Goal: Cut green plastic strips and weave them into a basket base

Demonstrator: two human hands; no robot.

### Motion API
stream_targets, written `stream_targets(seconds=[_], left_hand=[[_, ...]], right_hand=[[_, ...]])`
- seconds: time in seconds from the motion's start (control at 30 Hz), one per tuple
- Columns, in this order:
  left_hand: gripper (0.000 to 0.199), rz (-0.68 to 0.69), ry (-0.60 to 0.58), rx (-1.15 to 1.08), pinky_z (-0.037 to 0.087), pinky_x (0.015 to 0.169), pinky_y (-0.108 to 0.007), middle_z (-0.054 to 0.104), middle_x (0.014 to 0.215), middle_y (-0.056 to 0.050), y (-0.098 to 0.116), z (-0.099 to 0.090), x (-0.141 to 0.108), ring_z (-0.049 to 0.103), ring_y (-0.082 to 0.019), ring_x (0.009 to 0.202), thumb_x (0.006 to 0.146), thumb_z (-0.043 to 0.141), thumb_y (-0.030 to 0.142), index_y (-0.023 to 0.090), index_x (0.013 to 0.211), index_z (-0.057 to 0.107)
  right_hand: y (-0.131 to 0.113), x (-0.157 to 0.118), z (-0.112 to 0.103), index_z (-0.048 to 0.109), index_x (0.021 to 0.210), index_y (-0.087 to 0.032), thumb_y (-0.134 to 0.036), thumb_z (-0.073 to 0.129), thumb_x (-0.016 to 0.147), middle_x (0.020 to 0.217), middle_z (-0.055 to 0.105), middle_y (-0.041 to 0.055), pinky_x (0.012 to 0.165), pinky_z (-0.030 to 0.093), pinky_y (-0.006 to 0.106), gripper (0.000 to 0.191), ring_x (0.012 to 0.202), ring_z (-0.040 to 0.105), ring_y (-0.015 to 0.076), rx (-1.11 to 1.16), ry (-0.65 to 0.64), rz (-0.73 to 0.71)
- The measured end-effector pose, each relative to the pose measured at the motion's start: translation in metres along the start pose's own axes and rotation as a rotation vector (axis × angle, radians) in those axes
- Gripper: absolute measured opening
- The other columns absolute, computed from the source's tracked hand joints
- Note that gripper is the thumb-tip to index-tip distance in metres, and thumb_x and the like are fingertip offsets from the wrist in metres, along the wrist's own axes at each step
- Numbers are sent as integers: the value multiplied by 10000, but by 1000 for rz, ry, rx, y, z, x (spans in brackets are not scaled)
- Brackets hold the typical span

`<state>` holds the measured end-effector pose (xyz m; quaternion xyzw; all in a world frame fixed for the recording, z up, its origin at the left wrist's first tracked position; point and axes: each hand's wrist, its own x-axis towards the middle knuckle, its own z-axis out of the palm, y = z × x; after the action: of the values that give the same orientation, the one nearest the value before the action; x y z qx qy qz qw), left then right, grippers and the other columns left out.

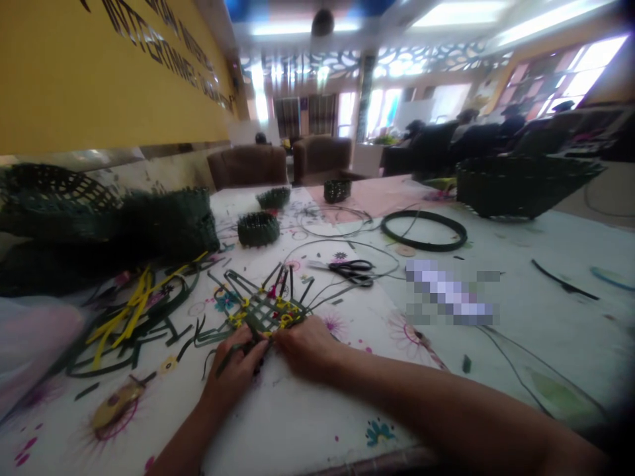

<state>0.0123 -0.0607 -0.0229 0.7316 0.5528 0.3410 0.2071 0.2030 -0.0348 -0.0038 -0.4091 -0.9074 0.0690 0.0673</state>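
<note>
Lying flat on a floral tablecloth (302, 423), a small checked mat of dark green strips (262, 314) is woven only at its centre, with yellow ties (288, 311) along its edges and long loose strip ends fanning out unwoven. The left hand (233, 370) and right hand (307, 347) both curl in on the mat's near edge, fingers bent and partly closed; whether they pinch a strip or only press down, I cannot tell. Just behind the mat lie black-handled scissors (350, 272), and farther behind it stand small woven rings (258, 229). Left of the mat lies a heap of yellow and green offcuts (131, 311). To its right, a pixelated patch (449, 294) hides whatever lies there, and the yellow ties are too small to make out exactly.
</note>
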Motion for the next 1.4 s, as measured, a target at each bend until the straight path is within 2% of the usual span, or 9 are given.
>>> stream_targets(seconds=[0.13, 0.27, 0.4, 0.63, 0.8, 0.9, 1.03, 1.1, 1.4], left_hand=[[213, 55, 1, 31, 496, 793, -319, 661, 790, -42, 0, -2, 0, 632, -195, 815, 910, 519, 340, 226, 775, 636], [185, 96, -100, 15, 489, 726, -287, 630, 759, -18, 0, -5, -1, 621, -171, 754, 912, 530, 328, 211, 794, 611], [58, 158, -127, 10, 497, 760, -294, 664, 853, -27, -1, -4, -1, 632, -176, 831, 863, 586, 251, 205, 836, 609], [27, 301, 36, -90, 529, 825, -278, 706, 922, -21, -11, 7, -1, 674, -161, 873, 834, 658, 218, 213, 846, 634], [115, 364, 129, -41, 524, 743, -227, 699, 848, 15, -8, 6, -4, 672, -128, 777, 797, 714, 190, 227, 886, 652], [121, 361, 111, -67, 515, 697, -222, 686, 821, 21, -7, 4, -5, 658, -120, 745, 796, 722, 181, 227, 881, 650], [65, 315, 101, -66, 501, 666, -223, 674, 795, 26, -7, 0, -5, 645, -114, 722, 817, 691, 178, 226, 846, 658], [55, 259, 114, -51, 496, 645, -218, 671, 778, 33, -6, -1, -5, 632, -104, 676, 811, 696, 185, 226, 831, 664], [55, 75, 253, -55, 500, 681, -244, 681, 762, 33, -3, -4, -8, 630, -126, 699, 804, 721, 268, 234, 845, 706]], right_hand=[[0, -3, -3, 698, 885, -193, -210, 535, 829, 776, 737, 72, 524, 335, 263, 174, 673, 676, 200, 4, 19, -11], [0, -8, -7, 699, 882, -195, -183, 548, 804, 774, 734, 63, 528, 330, 267, 170, 689, 675, 207, -21, 13, -30], [1, -11, -9, 705, 923, -197, -193, 554, 817, 804, 737, 68, 542, 345, 264, 185, 701, 664, 201, -14, -5, -21], [2, -12, -12, 697, 930, -199, -184, 558, 807, 779, 734, 58, 508, 262, 280, 186, 665, 641, 192, -26, -18, -7], [1, -15, -9, 698, 913, -208, -208, 540, 853, 790, 733, 61, 521, 239, 292, 170, 684, 643, 194, -31, 51, 10], [1, -17, -4, 708, 935, -231, -214, 518, 891, 788, 734, 50, 526, 232, 285, 195, 683, 637, 178, 4, 106, -12], [3, -20, 3, 588, 1291, -307, -227, 526, 897, 732, 723, 23, 499, 184, 276, 407, 548, 565, 149, 10, 213, -40], [4, -20, 5, 523, 1352, -302, -209, 530, 883, 734, 716, 20, 492, 172, 273, 478, 522, 532, 139, 4, 256, -73], [5, -20, 0, 545, 1144, -215, -149, 491, 895, 895, 682, 42, 487, 135, 294, 263, 558, 484, 125, -10, 337, -153]])
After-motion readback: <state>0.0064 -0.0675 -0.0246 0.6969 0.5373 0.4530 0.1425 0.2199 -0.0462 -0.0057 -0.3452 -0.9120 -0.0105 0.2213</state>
